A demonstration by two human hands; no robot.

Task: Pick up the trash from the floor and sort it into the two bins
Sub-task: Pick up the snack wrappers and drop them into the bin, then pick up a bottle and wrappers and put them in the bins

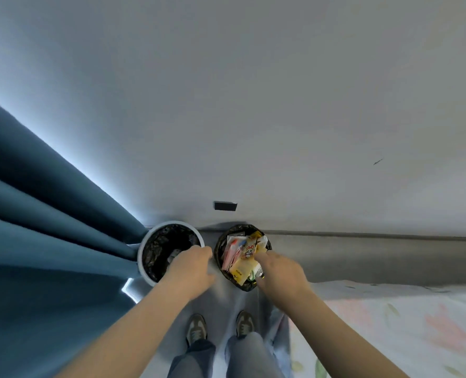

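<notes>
Two bins stand on the floor against the wall. The white bin [144,257] on the left has a black liner, and a small grey piece lies inside it. The black bin [221,241] on the right is packed with colourful wrappers and packets [240,255]. My left hand [192,268] hovers over the white bin's right rim, fingers bent downward, with nothing visible in it. My right hand [278,271] reaches over the black bin's near right edge, its fingers stretched onto the packets. A shiny scrap [260,274] shows just beside its thumb.
A blue curtain [49,227] hangs at the left, touching the white bin. A flowered bedspread [403,323] fills the lower right. My two shoes [221,327] stand on the grey floor just before the bins. A small dark plate [225,205] sits on the wall above them.
</notes>
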